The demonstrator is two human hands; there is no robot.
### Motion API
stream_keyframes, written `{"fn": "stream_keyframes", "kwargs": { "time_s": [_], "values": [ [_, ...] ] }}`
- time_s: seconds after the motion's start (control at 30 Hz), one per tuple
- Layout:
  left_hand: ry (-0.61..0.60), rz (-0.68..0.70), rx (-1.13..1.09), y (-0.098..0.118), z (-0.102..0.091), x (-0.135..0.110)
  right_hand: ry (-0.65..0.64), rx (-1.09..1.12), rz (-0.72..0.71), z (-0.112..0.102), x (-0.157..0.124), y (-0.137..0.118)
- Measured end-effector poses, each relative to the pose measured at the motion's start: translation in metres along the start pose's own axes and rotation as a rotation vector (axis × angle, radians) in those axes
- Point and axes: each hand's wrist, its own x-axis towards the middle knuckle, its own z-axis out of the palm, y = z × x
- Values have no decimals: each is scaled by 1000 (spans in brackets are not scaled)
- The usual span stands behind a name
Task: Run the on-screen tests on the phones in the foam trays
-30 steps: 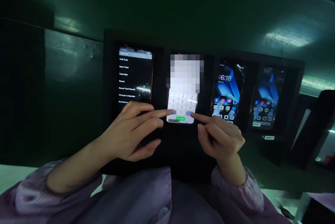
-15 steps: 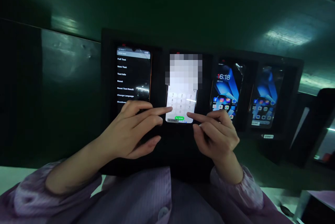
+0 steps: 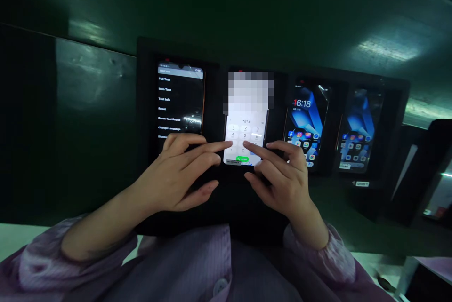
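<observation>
Phone [image 3: 237, 120] lit, reading *#*#; my left hand [image 3: 176, 172], right hand [image 3: 284, 177] at keypad [image 3: 243, 150], index fingers [image 3: 260, 152] straight out, others loosely bent, gripping nothing.

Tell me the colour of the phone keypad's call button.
The call button is bright green, clearest in the head view.

Phone-testing workshop, seemingly: tray [image 3: 147, 99] of 4 phones [image 3: 176, 114], test menu [image 3: 165, 90] lit.

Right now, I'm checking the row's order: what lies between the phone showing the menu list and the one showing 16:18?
In the head view, the dial-pad phone lies between the menu phone and the 16:18 phone.
</observation>
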Motion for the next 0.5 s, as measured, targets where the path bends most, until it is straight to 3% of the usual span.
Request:
{"fn": "stream_keyframes", "kwargs": {
  "time_s": [0.1, 0.3, 0.5],
  "values": [
    [-14, -7, -6, 0, 1, -1, -12, 4, 8, -1, -1, 0],
    [-19, 6, 32, 0, 2, -1, 214, 93, 68, -1, -5, 0],
    [42, 67, -37, -1, -1, -3, 216, 71, 75, 2, -1, -1]
  ]
}}
